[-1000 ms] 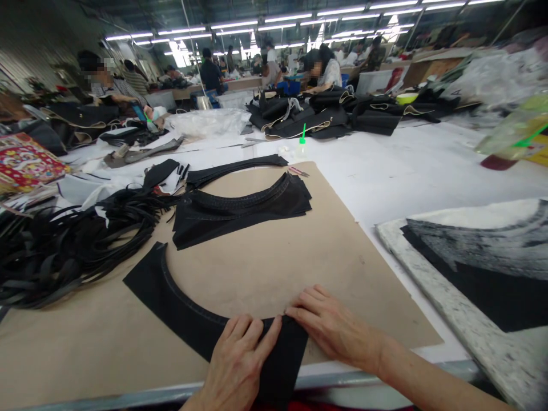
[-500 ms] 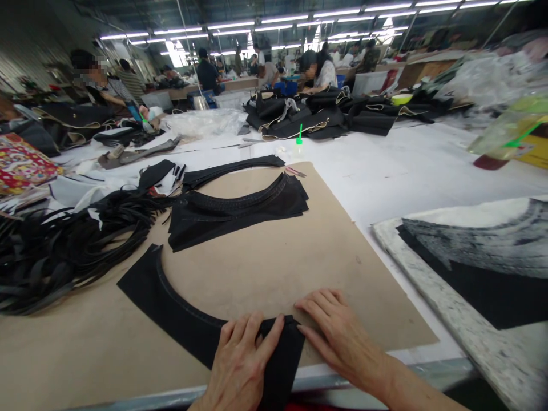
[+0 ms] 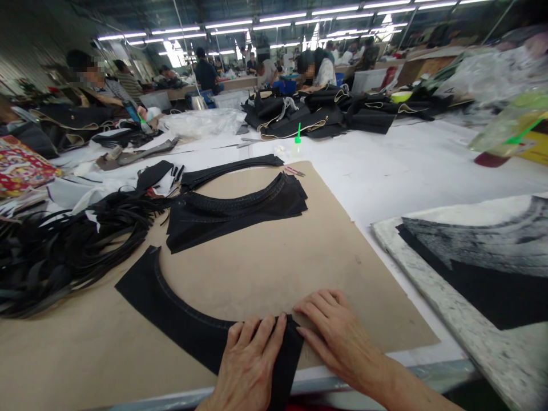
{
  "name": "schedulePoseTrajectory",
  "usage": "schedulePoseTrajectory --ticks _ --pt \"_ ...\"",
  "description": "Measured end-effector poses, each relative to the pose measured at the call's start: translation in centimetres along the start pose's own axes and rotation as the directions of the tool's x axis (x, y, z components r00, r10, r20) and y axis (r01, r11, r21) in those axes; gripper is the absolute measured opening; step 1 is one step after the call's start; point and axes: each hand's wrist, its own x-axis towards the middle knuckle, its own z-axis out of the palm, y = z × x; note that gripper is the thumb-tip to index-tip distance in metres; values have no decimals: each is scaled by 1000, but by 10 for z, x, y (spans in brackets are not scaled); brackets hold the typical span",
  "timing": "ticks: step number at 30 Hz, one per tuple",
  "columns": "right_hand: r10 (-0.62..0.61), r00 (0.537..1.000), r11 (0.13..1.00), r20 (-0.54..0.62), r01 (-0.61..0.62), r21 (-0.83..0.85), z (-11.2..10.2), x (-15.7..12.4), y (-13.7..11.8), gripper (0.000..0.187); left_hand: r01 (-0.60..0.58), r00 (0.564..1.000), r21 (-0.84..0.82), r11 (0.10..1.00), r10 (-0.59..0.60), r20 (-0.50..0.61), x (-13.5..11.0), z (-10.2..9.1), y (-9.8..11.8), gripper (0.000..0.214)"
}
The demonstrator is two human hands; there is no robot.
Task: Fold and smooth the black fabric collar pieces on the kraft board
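Observation:
A curved black piece of material [image 3: 184, 325], with a line of stitching or a crease along its inner edge, lies on the brown board at the front. My left hand [image 3: 250, 357] rests palm down on its right part, fingers stretched side by side along the inner edge. At the piece's right end is my right hand [image 3: 338, 328], thumb and fingers apart, the thumb tip touching or almost touching the corner. Beyond them lies a stack of similar black curved pieces [image 3: 240, 214], with a narrower curved black stack [image 3: 231, 171] behind it.
Black strips [image 3: 77, 251] lie heaped at left. Small pink-handled snips [image 3: 294, 171] and a green-tipped bottle [image 3: 298, 140] stand farther back. A pale slab [image 3: 428, 285] at right bears a smeared black piece [image 3: 483, 285]. People work in the background.
My left hand has slid slightly right along the curved piece, and its fingers have drawn closer together. My right hand has hardly moved.

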Motion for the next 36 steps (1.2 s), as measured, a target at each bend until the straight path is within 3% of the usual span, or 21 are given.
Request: schedulePoseTrajectory --ticks 11,31,36 --pt "12 1000 1000 27 -12 -10 -1 1 1 17 -81 996 8 997 81 -48 3 -5 -2 45" --pt "1 1000 1000 18 0 -25 0 0 1 15 -16 1000 69 998 18 -18 6 2 4 39" --pt "-18 999 999 28 19 -40 0 -1 1 19 -145 989 149 978 145 10 14 -2 7 39"
